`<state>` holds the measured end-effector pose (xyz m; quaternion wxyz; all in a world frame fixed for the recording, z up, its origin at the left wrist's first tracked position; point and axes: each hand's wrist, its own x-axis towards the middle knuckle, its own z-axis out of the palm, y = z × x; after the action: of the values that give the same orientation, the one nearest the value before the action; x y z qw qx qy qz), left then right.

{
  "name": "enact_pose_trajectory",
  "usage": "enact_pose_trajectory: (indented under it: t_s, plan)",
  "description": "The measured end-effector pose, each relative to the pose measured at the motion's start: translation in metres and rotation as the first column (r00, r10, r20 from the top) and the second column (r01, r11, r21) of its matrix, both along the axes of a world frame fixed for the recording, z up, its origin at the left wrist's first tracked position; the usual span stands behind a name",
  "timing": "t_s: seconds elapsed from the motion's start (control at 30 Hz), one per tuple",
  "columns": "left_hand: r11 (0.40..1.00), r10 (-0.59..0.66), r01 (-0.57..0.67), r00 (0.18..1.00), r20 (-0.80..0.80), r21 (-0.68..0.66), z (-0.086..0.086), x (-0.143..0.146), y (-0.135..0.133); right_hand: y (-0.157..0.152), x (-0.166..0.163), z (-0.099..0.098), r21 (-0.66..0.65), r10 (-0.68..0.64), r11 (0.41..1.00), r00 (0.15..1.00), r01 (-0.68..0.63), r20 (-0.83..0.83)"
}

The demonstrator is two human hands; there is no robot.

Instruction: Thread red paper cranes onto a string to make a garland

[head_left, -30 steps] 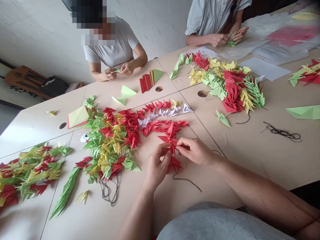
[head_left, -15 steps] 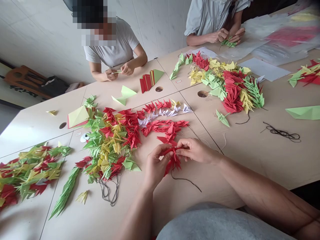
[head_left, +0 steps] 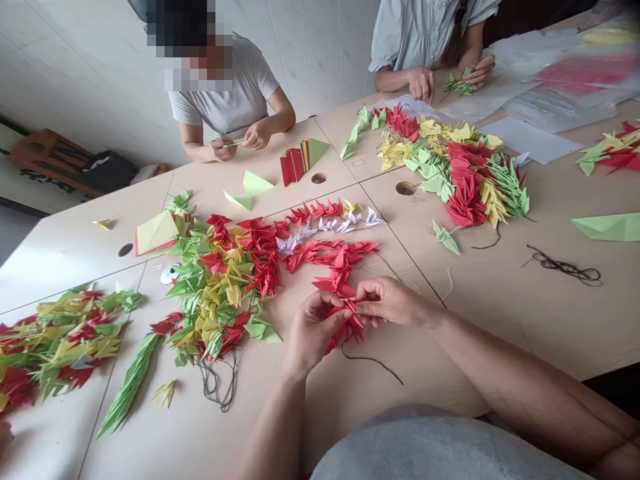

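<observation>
My left hand (head_left: 313, 330) and my right hand (head_left: 393, 301) meet over the wooden table (head_left: 500, 307), both pinched on a small cluster of red paper cranes (head_left: 346, 320) strung on a dark thread (head_left: 373, 363). The thread's loose end trails toward me across the table. Just beyond my fingers lies a string of red cranes (head_left: 335, 257), with a string of white cranes (head_left: 325, 230) behind it. A big heap of red, yellow and green cranes (head_left: 220, 280) lies to the left of my hands.
Two other people sit across the table, each folding paper: one in a grey shirt (head_left: 225, 100), one at the far right (head_left: 425, 40). More crane piles (head_left: 460, 173) (head_left: 55, 343), folded sheets (head_left: 300, 160), green paper (head_left: 607, 225) and a thread bundle (head_left: 567, 267) lie around.
The red crane cluster has been pushed together between my fingers, my hands closing in slightly. The far person's hands have come apart, one now resting on the table.
</observation>
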<state>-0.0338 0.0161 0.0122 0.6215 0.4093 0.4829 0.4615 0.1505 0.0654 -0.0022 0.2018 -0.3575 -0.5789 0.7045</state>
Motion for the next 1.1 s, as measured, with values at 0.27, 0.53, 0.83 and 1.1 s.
enact_pose_trajectory:
  t_s: [0.27, 0.53, 0.83, 1.1]
  plan:
    - [0.996, 0.072, -0.069, 0.995, -0.065, 0.048, -0.009, 0.001, -0.005, -0.002, -0.001, 0.001, 0.026, -0.049, 0.998, 0.999, 0.05, -0.016]
    - [0.999, -0.02, 0.019, 0.999, 0.029, 0.042, -0.005, 0.002, -0.003, 0.0, 0.002, -0.005, 0.073, 0.007, 0.997, 1.0, -0.009, 0.015]
    - [0.997, -0.013, 0.012, 1.0, 0.014, 0.078, -0.009, 0.0, -0.006, -0.001, 0.003, 0.002, -0.021, 0.011, 1.0, 0.997, -0.013, -0.075]
    - [0.998, -0.026, 0.02, 0.992, 0.124, 0.054, -0.007, 0.001, -0.005, 0.0, 0.003, 0.005, -0.029, 0.025, 0.999, 0.994, -0.029, -0.105]
